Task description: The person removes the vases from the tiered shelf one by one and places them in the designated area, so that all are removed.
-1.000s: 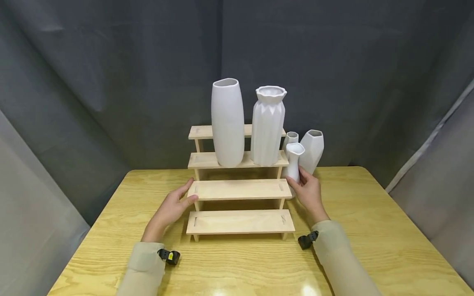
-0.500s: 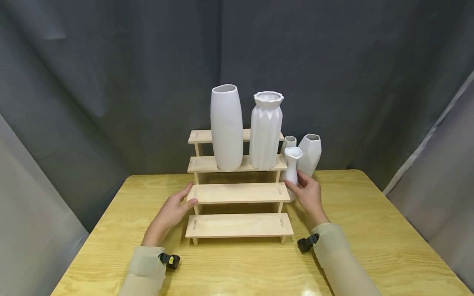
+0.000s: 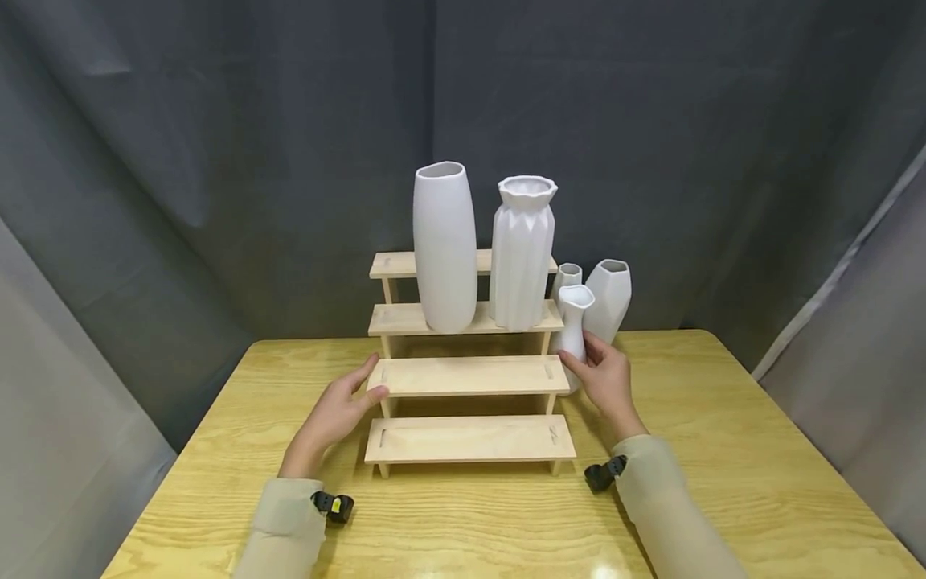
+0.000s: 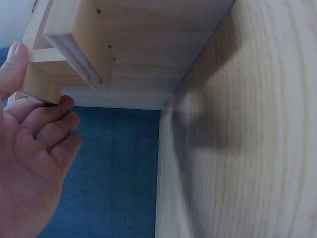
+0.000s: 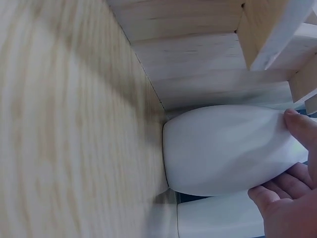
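A wooden tiered display stand (image 3: 470, 375) stands on the table, and my left hand (image 3: 338, 410) holds the left end of its second-lowest shelf. In the left wrist view, the thumb (image 4: 14, 67) lies on one side of the wood, and the curled fingers (image 4: 52, 121) touch the other. To the right of the stand, my right hand (image 3: 604, 376) grips a small white vase (image 3: 572, 334) with a flared mouth. The right wrist view has this vase (image 5: 223, 148) upright with its base at the table, the thumb and fingers around its neck end.
A tall smooth white vase (image 3: 444, 249) and a pleated white vase (image 3: 522, 261) stand on the stand's upper part. Behind the gripped vase are a faceted white vase (image 3: 610, 297) and another narrow one (image 3: 568, 275). A dark curtain (image 3: 289, 161) hangs behind the table (image 3: 463, 523).
The head view has shifted slightly. Both hands, the stand and the vases keep their places relative to one another.
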Motion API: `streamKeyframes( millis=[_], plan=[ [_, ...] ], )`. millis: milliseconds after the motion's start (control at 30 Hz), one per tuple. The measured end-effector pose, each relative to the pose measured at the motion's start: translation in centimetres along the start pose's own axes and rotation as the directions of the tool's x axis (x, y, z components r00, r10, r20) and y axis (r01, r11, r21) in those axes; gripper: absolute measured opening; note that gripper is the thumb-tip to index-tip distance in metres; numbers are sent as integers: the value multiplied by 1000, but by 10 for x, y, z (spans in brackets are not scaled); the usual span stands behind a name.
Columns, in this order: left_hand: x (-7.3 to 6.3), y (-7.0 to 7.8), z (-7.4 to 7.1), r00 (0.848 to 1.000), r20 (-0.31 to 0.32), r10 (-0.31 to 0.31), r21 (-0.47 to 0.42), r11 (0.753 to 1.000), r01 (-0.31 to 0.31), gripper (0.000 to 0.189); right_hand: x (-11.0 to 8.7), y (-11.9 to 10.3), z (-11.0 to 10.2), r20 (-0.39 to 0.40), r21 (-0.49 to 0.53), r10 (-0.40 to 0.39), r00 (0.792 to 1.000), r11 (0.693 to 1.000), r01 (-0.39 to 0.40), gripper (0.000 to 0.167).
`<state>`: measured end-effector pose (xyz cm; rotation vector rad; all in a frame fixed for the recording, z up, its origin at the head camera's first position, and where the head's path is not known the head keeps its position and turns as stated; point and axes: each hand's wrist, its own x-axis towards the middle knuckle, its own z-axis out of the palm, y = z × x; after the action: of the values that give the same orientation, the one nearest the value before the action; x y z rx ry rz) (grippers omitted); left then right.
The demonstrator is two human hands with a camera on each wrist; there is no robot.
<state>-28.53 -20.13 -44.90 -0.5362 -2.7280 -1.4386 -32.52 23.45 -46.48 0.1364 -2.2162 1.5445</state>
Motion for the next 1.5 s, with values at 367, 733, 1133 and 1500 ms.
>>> streamKeyframes(
  millis=[367,733,1133,1500],
  plan=[
    [-1,-2,2,1000,-3,10,-6,1000,-10,73,1,6,-3,-16,-15,29,999,999,-29,61],
    [1,-2,3,1000,16,-5,-53,999,6,67,-4,-7,-14,-17,30,64,998,998,-63,68],
    [2,-4,3,1000,12,24,-73,997,-23,75,-11,-33,-25,-12,49,89,996,995,-88,69],
    [0,0,1,1000,24,6,-85,996,-4,73,-20,-64,-33,15,77,62,998,995,-63,64]
  ],
)
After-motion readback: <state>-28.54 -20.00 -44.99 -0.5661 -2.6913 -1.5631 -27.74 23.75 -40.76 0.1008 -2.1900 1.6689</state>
